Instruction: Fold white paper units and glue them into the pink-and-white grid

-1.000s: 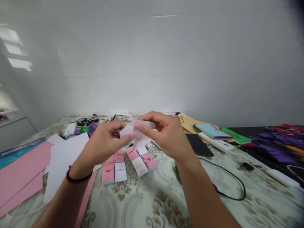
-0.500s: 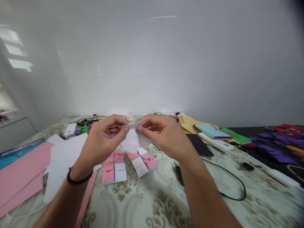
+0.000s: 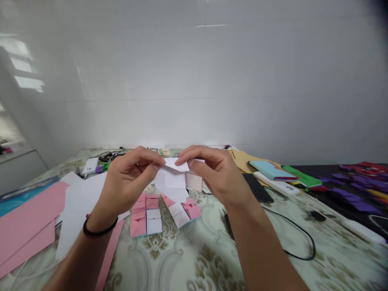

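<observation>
In midair, a creased white paper (image 3: 170,181) hangs between the left hand (image 3: 129,176) and right hand (image 3: 220,176), both raised and angled inward, thumbs and fingertips pinching its folded top edge, near two pink-and-white panels (image 3: 154,224) on the floral tablecloth (image 3: 169,266).

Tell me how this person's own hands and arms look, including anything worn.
The left hand is gloveless, with a thin black band around its wrist and a small reddish bit beside it. The right hand is gloveless too, its wrist showing nothing worn. Neither forearm shows a sleeve.
</observation>
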Available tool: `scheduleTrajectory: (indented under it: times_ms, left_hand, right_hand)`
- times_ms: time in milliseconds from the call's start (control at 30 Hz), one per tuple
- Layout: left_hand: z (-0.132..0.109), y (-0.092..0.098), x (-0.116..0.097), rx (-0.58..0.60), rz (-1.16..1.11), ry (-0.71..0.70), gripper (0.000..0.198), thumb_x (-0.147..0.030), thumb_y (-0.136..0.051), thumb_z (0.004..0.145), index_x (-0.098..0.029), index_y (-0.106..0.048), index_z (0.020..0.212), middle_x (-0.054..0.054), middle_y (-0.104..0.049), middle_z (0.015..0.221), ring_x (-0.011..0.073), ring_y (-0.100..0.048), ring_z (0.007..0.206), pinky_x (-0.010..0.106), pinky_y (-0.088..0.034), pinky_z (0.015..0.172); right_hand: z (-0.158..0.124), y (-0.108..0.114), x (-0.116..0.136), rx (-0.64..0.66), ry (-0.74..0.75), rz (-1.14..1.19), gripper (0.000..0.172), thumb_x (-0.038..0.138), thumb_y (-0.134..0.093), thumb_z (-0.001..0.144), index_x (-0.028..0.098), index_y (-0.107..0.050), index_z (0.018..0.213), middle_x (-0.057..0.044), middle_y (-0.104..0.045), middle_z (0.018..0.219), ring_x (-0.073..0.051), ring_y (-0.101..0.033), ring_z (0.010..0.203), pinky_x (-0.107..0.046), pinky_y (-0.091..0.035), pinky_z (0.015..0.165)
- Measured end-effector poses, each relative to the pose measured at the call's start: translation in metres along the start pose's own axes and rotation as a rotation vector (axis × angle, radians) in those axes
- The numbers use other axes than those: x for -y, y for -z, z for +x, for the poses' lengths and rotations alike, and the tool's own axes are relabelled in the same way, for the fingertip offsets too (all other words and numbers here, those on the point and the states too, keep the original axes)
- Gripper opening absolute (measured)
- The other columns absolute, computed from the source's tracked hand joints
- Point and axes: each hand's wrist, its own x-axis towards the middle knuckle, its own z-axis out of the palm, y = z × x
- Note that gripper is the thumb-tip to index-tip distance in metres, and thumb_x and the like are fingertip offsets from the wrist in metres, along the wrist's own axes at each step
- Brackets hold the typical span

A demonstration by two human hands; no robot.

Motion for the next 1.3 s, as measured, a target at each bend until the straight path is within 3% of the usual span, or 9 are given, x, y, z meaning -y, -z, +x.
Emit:
scheduleTrajectory:
  times_ms: [167,333,467,667,967,1200,1300]
  left_hand:
    - [-0.004,0.000,0.001,0.038,0.056,-0.002,0.023,-0.005,-0.062,0.096,-0.023,-0.075,0.095,-0.002,-0.074,0.082,0.0089,-0.062,0.068,0.020,-0.047,0.061]
    - [-0.004,-0.003,-0.001,0.063,-0.087,0.129,0.012,-0.019,-0.070,0.097,-0.025,-0.073,0.106,-0.002,-0.075,0.083,0.0110,-0.069,0.071,0.020,-0.054,0.064]
    - [-0.001,-0.001,-0.001,0.044,-0.094,0.214,0.002,-0.024,-0.074,0.095,-0.022,-0.076,0.095,-0.001,-0.077,0.079,0.0099,-0.071,0.069,0.016,-0.054,0.061]
    - [0.002,0.001,-0.001,0.046,-0.052,0.268,0.008,-0.023,-0.074,0.094,-0.022,-0.077,0.087,-0.004,-0.075,0.069,0.0081,-0.067,0.060,0.014,-0.048,0.052]
    - [0.003,0.003,-0.004,0.104,0.054,0.324,0.018,-0.037,-0.074,0.094,-0.020,-0.075,0.087,-0.001,-0.073,0.069,0.0123,-0.064,0.064,0.021,-0.049,0.057]
    - [0.003,0.003,-0.006,0.121,0.106,0.260,0.014,-0.028,-0.072,0.093,-0.019,-0.073,0.083,0.000,-0.073,0.069,0.0134,-0.067,0.063,0.022,-0.051,0.057]
    - [0.003,0.001,-0.007,0.181,0.114,0.232,0.012,-0.022,-0.070,0.093,-0.019,-0.073,0.082,0.000,-0.075,0.071,0.0127,-0.069,0.063,0.020,-0.052,0.057]
  right_hand:
    - [0.000,-0.005,0.004,-0.025,-0.018,-0.049,0.006,0.026,-0.077,0.089,0.022,-0.078,0.084,-0.001,-0.076,0.087,-0.016,-0.065,0.079,-0.027,-0.050,0.064]
    - [0.001,-0.010,0.006,-0.086,-0.013,-0.066,0.009,0.021,-0.083,0.083,0.022,-0.074,0.084,0.002,-0.075,0.085,-0.014,-0.068,0.080,-0.024,-0.052,0.066]
    - [-0.001,-0.011,0.007,-0.106,0.007,-0.106,0.010,0.022,-0.084,0.084,0.023,-0.075,0.090,0.002,-0.076,0.089,-0.014,-0.071,0.086,-0.025,-0.053,0.072]
    - [-0.004,-0.012,0.005,-0.089,0.002,-0.156,0.008,0.025,-0.080,0.088,0.026,-0.079,0.097,0.002,-0.079,0.097,-0.016,-0.073,0.094,-0.029,-0.055,0.083]
    - [-0.002,-0.013,0.009,-0.008,-0.057,-0.274,0.012,0.028,-0.074,0.093,0.022,-0.080,0.085,0.001,-0.079,0.084,-0.015,-0.071,0.079,-0.026,-0.052,0.072]
    - [-0.002,-0.012,0.009,0.030,-0.090,-0.275,0.012,0.027,-0.071,0.092,0.021,-0.078,0.084,0.000,-0.078,0.083,-0.016,-0.069,0.079,-0.028,-0.050,0.070]
    - [-0.002,-0.014,0.008,0.052,-0.086,-0.237,0.008,0.023,-0.070,0.089,0.021,-0.074,0.082,0.000,-0.075,0.082,-0.016,-0.067,0.079,-0.029,-0.051,0.073]
